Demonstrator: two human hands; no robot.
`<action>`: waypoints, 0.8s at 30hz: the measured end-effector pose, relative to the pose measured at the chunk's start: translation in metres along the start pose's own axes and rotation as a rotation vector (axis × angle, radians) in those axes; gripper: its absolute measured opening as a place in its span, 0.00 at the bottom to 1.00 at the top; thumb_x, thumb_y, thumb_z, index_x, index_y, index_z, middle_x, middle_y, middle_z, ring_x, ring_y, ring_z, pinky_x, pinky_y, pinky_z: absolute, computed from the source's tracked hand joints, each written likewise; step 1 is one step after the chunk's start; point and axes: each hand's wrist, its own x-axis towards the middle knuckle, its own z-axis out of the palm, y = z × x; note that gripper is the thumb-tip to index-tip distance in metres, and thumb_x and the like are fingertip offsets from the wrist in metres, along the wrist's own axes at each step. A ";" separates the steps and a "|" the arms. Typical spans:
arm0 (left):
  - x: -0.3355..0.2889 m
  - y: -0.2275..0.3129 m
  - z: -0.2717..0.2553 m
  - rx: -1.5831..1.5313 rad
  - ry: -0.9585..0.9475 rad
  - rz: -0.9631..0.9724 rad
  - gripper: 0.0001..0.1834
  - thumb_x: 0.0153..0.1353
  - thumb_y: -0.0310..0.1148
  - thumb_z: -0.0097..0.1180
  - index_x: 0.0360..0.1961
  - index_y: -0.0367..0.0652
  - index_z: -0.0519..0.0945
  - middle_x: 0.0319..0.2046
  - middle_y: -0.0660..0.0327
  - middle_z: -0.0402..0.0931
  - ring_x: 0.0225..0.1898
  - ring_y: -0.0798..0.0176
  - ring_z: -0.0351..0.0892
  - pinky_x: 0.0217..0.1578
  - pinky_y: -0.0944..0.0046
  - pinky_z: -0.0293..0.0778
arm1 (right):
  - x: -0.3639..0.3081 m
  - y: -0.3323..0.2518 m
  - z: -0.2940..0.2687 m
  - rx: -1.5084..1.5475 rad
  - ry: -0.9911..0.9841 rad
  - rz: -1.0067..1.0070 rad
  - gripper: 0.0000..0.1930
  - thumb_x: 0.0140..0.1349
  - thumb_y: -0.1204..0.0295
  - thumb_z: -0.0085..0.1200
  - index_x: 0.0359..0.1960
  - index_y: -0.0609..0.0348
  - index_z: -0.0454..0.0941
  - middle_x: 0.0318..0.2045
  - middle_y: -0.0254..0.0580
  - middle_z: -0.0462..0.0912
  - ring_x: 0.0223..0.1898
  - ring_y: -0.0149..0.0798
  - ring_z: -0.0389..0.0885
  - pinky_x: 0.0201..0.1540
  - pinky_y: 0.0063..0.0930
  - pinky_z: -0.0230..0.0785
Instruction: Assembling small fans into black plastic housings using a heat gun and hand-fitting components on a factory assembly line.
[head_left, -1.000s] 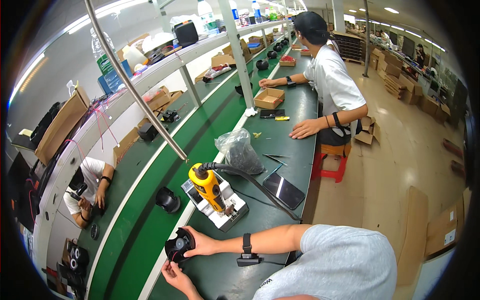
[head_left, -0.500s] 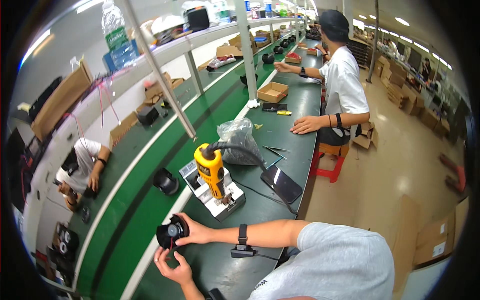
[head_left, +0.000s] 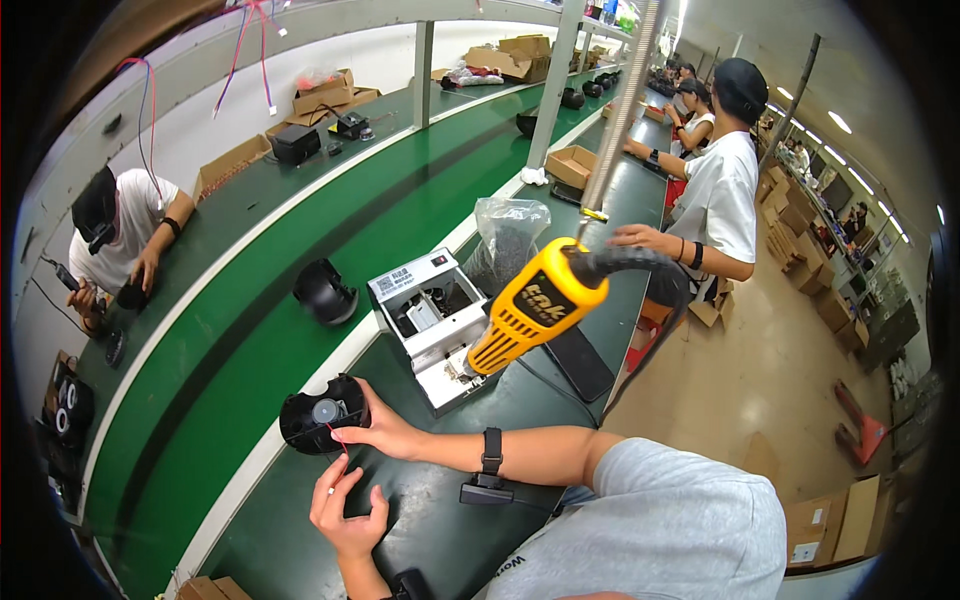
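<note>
My right hand (head_left: 388, 432) holds a round black plastic housing (head_left: 296, 424) from its right side, the thumb on the near rim. Inside the housing sits a grey disc-shaped part (head_left: 326, 410), with a thin red wire (head_left: 346, 446) running out toward me. Just below, my left hand (head_left: 350, 512) is raised with fingers spread, a ring on one of them. Its fingertips are close to the wire's end; whether they touch it I cannot tell. Beyond my right forearm, a yellow corded power tool (head_left: 540, 303) leans at a white screw-feeder-like box (head_left: 425, 330).
A green conveyor belt (head_left: 230, 360) runs alongside, carrying another black housing (head_left: 325, 292). A clear bag of small dark parts (head_left: 508, 240) and a dark phone (head_left: 570, 358) lie beyond the box. A coiled spring (head_left: 625, 110) hangs over the tool. Co-workers sit opposite and farther along.
The view has shifted, so the tool looks larger and more tilted. The housing's open side faces upward more. My left hand has moved slightly away from the housing, its fingers now beside the wire.
</note>
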 end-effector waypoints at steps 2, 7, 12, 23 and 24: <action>-0.001 -0.003 -0.002 -0.002 0.008 0.012 0.16 0.40 0.26 0.67 0.35 0.35 0.84 0.46 0.47 0.83 0.38 0.51 0.84 0.41 0.57 0.79 | 0.001 0.000 0.000 0.018 0.001 0.013 0.43 0.59 0.70 0.68 0.71 0.58 0.51 0.62 0.42 0.66 0.66 0.34 0.64 0.68 0.34 0.58; -0.003 -0.006 -0.010 -0.081 0.068 -0.122 0.10 0.43 0.25 0.64 0.30 0.36 0.81 0.47 0.45 0.82 0.31 0.57 0.82 0.33 0.64 0.76 | 0.003 0.007 -0.002 -0.047 0.025 -0.024 0.44 0.59 0.71 0.67 0.72 0.56 0.49 0.62 0.41 0.66 0.64 0.36 0.66 0.64 0.34 0.64; -0.005 -0.010 -0.012 -0.092 0.142 -0.138 0.09 0.48 0.26 0.63 0.31 0.36 0.79 0.51 0.45 0.79 0.33 0.60 0.79 0.30 0.67 0.72 | 0.001 -0.005 0.003 0.152 0.045 0.103 0.46 0.60 0.72 0.67 0.73 0.49 0.46 0.62 0.42 0.66 0.62 0.38 0.70 0.53 0.33 0.79; -0.015 -0.018 -0.006 -0.197 0.325 -0.272 0.19 0.58 0.21 0.57 0.52 0.33 0.74 0.49 0.50 0.77 0.31 0.68 0.75 0.33 0.70 0.70 | -0.003 -0.004 -0.001 -0.023 0.014 -0.012 0.46 0.58 0.69 0.68 0.72 0.58 0.50 0.65 0.44 0.65 0.68 0.39 0.62 0.70 0.37 0.57; -0.017 -0.018 -0.006 -0.194 0.303 -0.314 0.20 0.61 0.22 0.57 0.55 0.33 0.73 0.50 0.51 0.77 0.32 0.68 0.74 0.37 0.70 0.69 | -0.005 -0.003 -0.001 -0.020 0.018 -0.025 0.46 0.58 0.69 0.68 0.72 0.58 0.50 0.65 0.44 0.65 0.68 0.39 0.62 0.70 0.37 0.57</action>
